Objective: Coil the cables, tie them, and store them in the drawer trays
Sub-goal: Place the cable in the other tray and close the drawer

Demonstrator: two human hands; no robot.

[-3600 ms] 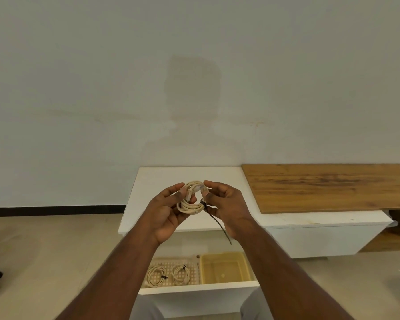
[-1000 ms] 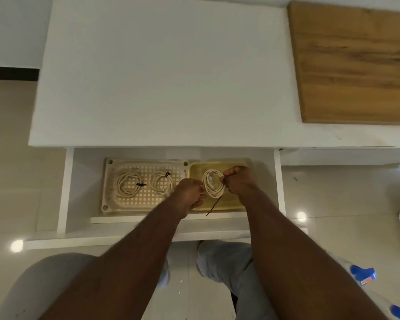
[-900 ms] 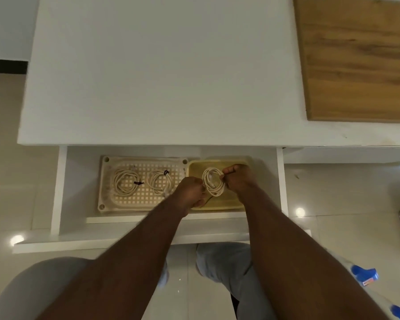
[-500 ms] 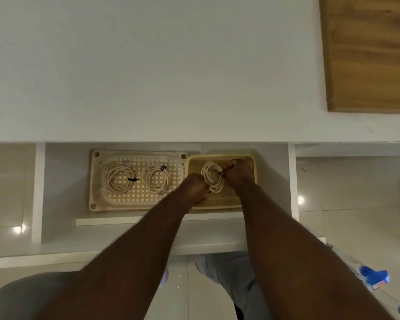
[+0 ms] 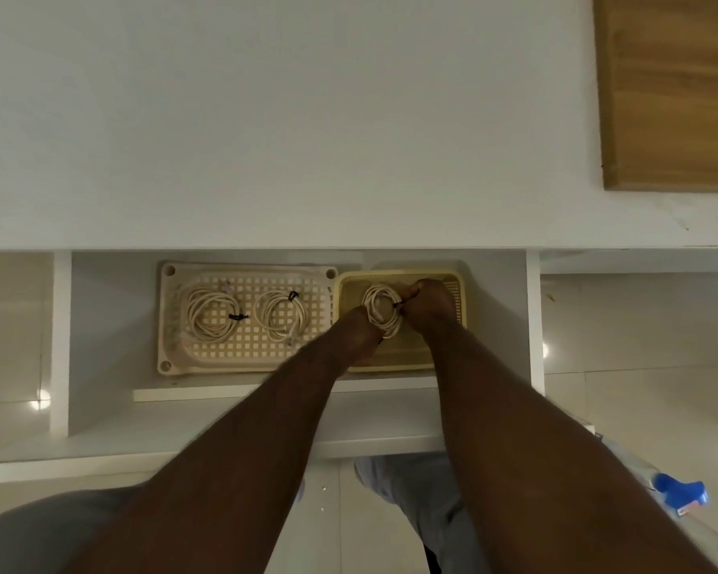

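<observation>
1. Drawer (image 5: 100, 325): white, pulled open beneath the white table (image 5: 266, 118); holds two trays side by side.
2. White lattice tray (image 5: 175, 358): left position; contains two coiled cables (image 5: 210, 314), each bound with a dark tie.
3. Yellow tray (image 5: 394, 363): right position, just beside the lattice tray; receiving the third item.
4. Third coil (image 5: 384, 310): cream cable, looped, dark tie at its right side; low over the yellow tray, whether touching the floor of it cannot be told.
5. Left hand (image 5: 357, 337): fingers closed on the coil's left edge.
6. Right hand (image 5: 430, 304): fingers pinched at the tie.
7. Handling note: lower the coil flat into the tray's middle; release the left side first, keeping the tie pinched so the loops do not spring; check that no loop rides over the rim.
</observation>
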